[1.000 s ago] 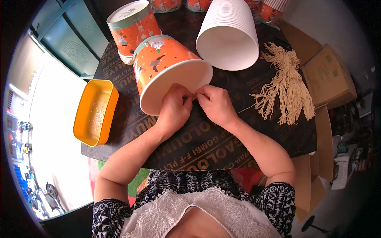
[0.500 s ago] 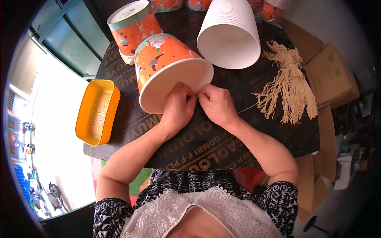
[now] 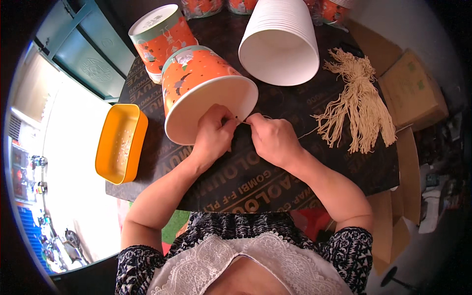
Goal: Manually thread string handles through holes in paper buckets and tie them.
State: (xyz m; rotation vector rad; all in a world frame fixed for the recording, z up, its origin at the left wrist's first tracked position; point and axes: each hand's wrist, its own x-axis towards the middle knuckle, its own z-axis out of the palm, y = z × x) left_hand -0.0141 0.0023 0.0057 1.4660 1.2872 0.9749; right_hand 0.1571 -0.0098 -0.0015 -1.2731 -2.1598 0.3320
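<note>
Our left hand (image 3: pixel 212 135) steadies rim of orange printed paper bucket (image 3: pixel 204 91), lying sideways on dark table (image 3: pixel 275 177); right hand (image 3: pixel 273 140) pinches thin beige string (image 3: pixel 242 120) taut at rim. Beige string bundle (image 3: pixel 361 105) near right.

An orange printed paper bucket (image 3: pixel 204 86) lies on its side mid-table, a second orange printed paper bucket (image 3: pixel 160 37) stands inverted behind it, a white stack of nested paper buckets (image 3: pixel 280 42) lies alongside, and a brown cardboard box (image 3: pixel 413 91) sits at the right.
</note>
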